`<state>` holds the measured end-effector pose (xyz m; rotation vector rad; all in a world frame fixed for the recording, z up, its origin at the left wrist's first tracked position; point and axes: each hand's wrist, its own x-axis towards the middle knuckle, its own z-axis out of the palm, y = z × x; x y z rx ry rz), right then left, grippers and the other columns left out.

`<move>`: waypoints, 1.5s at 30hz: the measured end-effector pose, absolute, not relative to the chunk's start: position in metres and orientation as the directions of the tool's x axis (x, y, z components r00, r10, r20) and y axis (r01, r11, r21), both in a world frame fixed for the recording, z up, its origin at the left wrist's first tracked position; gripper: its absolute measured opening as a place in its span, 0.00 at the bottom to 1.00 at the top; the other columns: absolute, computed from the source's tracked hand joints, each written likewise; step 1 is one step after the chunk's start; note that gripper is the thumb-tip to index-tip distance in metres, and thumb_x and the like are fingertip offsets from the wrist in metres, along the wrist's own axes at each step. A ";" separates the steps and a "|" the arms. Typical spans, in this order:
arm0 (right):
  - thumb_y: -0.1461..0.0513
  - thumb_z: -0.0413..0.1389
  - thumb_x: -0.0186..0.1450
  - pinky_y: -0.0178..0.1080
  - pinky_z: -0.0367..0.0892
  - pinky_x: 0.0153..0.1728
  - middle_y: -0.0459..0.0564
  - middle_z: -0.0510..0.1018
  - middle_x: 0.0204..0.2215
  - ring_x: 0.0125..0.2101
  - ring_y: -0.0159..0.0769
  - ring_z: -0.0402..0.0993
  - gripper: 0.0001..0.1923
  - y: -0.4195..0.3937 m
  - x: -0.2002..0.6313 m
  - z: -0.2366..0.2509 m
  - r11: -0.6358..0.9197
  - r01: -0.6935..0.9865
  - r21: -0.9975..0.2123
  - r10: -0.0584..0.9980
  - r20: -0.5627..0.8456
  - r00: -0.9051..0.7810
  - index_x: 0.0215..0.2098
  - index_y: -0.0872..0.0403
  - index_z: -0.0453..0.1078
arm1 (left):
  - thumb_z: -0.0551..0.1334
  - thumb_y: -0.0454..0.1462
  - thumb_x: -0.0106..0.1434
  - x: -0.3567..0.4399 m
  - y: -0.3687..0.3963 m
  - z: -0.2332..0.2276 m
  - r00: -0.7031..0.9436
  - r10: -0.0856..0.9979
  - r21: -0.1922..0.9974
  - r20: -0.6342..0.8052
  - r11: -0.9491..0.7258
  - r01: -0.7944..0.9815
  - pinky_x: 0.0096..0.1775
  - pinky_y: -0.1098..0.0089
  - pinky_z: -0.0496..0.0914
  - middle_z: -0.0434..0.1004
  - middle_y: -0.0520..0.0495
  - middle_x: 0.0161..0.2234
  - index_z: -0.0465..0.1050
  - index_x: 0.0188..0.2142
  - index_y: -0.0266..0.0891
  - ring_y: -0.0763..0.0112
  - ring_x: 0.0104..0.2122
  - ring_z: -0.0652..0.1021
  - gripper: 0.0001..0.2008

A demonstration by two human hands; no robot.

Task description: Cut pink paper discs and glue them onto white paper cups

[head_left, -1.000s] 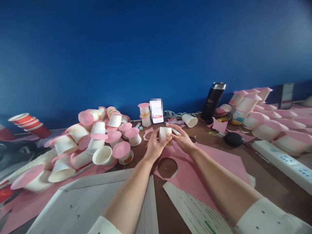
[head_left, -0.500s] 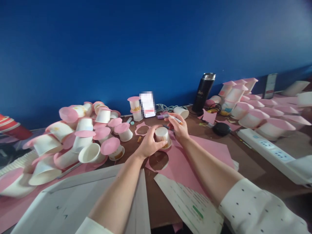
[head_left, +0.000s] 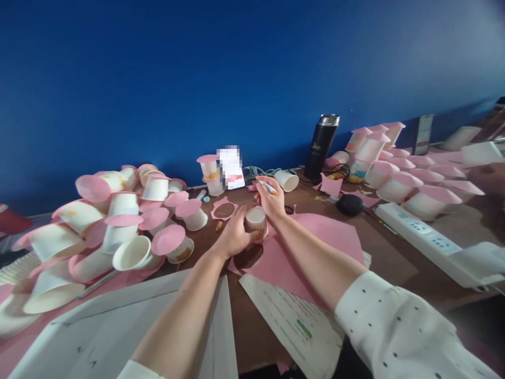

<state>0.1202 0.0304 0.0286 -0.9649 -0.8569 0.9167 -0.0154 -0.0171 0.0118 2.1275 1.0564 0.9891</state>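
My left hand [head_left: 235, 231] is closed around the side of an upside-down paper cup [head_left: 255, 220], which stands on pink paper [head_left: 315, 237]. Just beyond and to the right, my right hand [head_left: 271, 199] grips a white pen [head_left: 266, 185] whose back end points up and left; its tip is hard to make out behind the fingers. A round hole [head_left: 249, 258] in the pink paper lies in front of the cup. Another pink scrap with a round hole [head_left: 224, 200] sits to the left, past my left hand.
Many paper cups with pink discs [head_left: 168, 239] crowd the left. More disc-topped cups [head_left: 398, 187] fill the right, behind a white power strip [head_left: 424, 231]. A black flask [head_left: 321, 147], a tipped cup [head_left: 286, 180] and a propped phone [head_left: 232, 168] stand along the blue wall.
The view has shifted a little, so everything sits slightly further left. My right hand has turned and drawn in close to the cup with the pen. My left hand stays on the cup.
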 end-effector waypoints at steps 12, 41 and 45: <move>0.65 0.59 0.57 0.27 0.57 0.14 0.44 0.78 0.24 0.16 0.23 0.64 0.09 0.040 0.145 0.065 0.196 -0.277 -0.941 0.928 0.086 0.362 0.37 0.51 0.72 | 0.66 0.34 0.52 -0.017 -0.019 0.005 0.376 0.860 0.706 0.345 -0.502 0.500 0.49 0.60 0.70 0.71 0.43 0.50 0.63 0.58 0.45 0.60 0.46 0.75 0.33; 0.72 0.53 0.55 0.42 0.62 0.51 0.55 0.78 0.46 0.46 0.44 0.73 0.29 -0.088 0.157 -0.007 0.279 0.883 -0.378 0.941 0.292 -0.173 0.55 0.54 0.63 | 0.68 0.41 0.54 -0.028 -0.017 0.030 -0.051 0.870 0.811 0.491 -0.435 0.391 0.56 0.57 0.66 0.68 0.39 0.57 0.65 0.56 0.40 0.57 0.56 0.71 0.31; 0.70 0.54 0.57 0.43 0.63 0.49 0.56 0.78 0.45 0.45 0.44 0.74 0.26 -0.078 0.147 -0.005 0.309 0.865 -0.397 0.936 0.289 -0.202 0.55 0.55 0.62 | 0.68 0.42 0.53 -0.032 -0.016 0.031 -0.060 0.866 0.799 0.497 -0.429 0.421 0.55 0.56 0.67 0.68 0.38 0.56 0.64 0.57 0.39 0.55 0.55 0.71 0.32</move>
